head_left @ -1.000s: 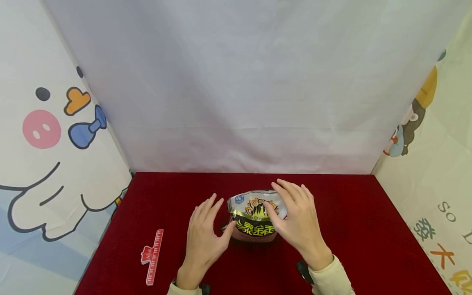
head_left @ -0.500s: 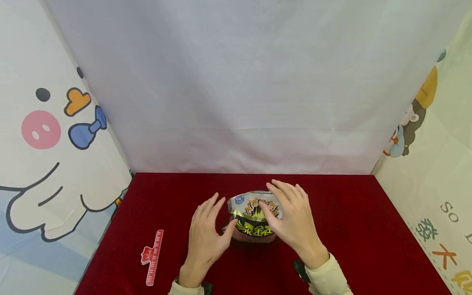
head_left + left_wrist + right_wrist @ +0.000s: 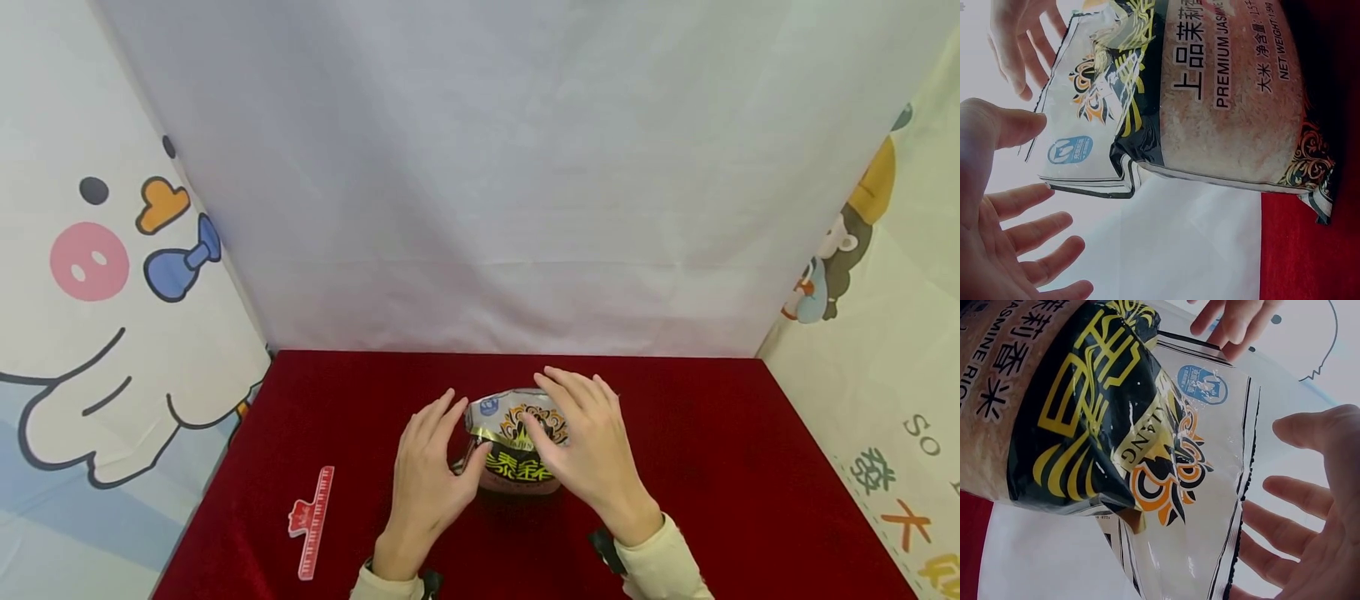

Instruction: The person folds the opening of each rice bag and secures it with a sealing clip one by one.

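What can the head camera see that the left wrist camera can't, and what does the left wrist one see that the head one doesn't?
Only the head view shows the red-and-white clip, the pink circle on the cartoon wall and the cream sleeves.

Only the left wrist view shows the words "PREMIUM JASMINE" and the orange swirls low on the rice bag.

Both show the rice bag, left hand, right hand and red tabletop.

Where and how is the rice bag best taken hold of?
Probably round the plump lower body of the rice bag, one palm coming from each side: it stands upright, its grains fill that part, and the flatter top of thin film would likely crumple under a squeeze.
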Demonstrator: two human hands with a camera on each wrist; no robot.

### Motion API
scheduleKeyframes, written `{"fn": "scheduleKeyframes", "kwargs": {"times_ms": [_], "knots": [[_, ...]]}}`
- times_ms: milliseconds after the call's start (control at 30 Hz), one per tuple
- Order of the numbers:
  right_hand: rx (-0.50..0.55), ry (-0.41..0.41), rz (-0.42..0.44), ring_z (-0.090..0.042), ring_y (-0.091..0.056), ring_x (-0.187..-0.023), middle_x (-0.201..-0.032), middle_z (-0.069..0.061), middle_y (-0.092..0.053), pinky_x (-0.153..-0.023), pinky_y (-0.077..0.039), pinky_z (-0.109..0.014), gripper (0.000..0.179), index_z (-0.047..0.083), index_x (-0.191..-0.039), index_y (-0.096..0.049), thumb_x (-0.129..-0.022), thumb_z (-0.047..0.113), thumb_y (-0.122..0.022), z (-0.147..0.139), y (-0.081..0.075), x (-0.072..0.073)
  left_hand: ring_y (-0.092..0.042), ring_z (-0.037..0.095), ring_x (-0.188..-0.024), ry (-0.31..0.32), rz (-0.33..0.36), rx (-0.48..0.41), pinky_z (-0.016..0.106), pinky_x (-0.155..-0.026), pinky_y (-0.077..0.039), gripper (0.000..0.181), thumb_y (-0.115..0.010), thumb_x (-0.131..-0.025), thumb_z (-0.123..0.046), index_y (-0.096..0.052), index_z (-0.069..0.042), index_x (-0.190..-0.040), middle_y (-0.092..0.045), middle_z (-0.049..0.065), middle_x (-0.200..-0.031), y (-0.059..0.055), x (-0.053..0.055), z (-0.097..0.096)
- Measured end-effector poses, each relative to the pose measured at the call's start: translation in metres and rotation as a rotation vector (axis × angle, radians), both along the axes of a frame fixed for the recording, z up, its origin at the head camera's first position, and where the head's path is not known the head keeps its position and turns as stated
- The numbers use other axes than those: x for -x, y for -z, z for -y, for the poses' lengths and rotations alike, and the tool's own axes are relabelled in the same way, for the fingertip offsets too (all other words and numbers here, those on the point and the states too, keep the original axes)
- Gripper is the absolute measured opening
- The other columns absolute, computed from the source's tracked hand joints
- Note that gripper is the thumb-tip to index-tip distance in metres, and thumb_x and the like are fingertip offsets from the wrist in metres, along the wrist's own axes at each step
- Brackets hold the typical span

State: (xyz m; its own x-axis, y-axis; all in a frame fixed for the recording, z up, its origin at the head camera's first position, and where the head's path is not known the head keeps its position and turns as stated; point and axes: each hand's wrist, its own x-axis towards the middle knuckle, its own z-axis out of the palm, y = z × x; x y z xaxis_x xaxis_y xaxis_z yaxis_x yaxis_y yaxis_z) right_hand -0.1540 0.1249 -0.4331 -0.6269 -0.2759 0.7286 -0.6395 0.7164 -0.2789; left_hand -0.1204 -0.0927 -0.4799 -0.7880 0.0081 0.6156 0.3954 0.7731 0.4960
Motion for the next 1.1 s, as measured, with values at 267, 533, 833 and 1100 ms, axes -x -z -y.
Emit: {"fn": "scheduleKeyframes", "kwargs": {"times_ms": [267,533,833,1100], "knots": [[-0.013,0.003,0.017,-0.037,-0.066,-0.124,-0.134,-0.015,-0.073,-0.115,-0.041,-0.068,0.049,0.006,-0.131,-0.073,-0.087,0.024,-0.085,0.002,-0.002,-0.001,-0.061,0.039,-0.134,-0.004,-0.015,0.001,0.066,-0.112,-0.047,0.063,-0.088,-0.086,-0.03,-0.068,-0.006,-0.141,-0.062,0.015,-0.152,0.0,0.001,-0.001],[-0.027,0.005,0.027,-0.037,-0.066,-0.125,-0.135,-0.014,-0.072,-0.115,-0.041,-0.069,0.05,0.007,-0.133,-0.073,-0.088,0.025,-0.086,0.004,-0.003,-0.001,-0.06,0.037,-0.135,-0.002,-0.039,-0.006,0.063,-0.111,-0.049,0.062,-0.086,-0.087,-0.029,-0.068,-0.007,-0.142,-0.063,0.014,-0.152,-0.006,0.005,-0.002],[-0.031,0.012,0.03,-0.037,-0.066,-0.126,-0.136,-0.014,-0.072,-0.115,-0.041,-0.069,0.051,0.007,-0.133,-0.073,-0.087,0.026,-0.086,0.005,-0.003,0.0,-0.061,0.038,-0.135,0.007,-0.052,-0.037,0.061,-0.108,-0.051,0.062,-0.086,-0.087,-0.027,-0.067,-0.005,-0.141,-0.063,0.016,-0.151,-0.01,0.007,-0.007],[-0.038,0.01,0.02,-0.036,-0.066,-0.125,-0.135,-0.015,-0.072,-0.115,-0.042,-0.069,0.051,0.007,-0.132,-0.073,-0.087,0.026,-0.087,0.008,-0.004,0.001,-0.06,0.04,-0.135,0.005,-0.044,-0.049,0.062,-0.109,-0.05,0.064,-0.086,-0.086,-0.026,-0.066,-0.003,-0.142,-0.063,0.017,-0.15,-0.01,0.009,-0.009]]}}
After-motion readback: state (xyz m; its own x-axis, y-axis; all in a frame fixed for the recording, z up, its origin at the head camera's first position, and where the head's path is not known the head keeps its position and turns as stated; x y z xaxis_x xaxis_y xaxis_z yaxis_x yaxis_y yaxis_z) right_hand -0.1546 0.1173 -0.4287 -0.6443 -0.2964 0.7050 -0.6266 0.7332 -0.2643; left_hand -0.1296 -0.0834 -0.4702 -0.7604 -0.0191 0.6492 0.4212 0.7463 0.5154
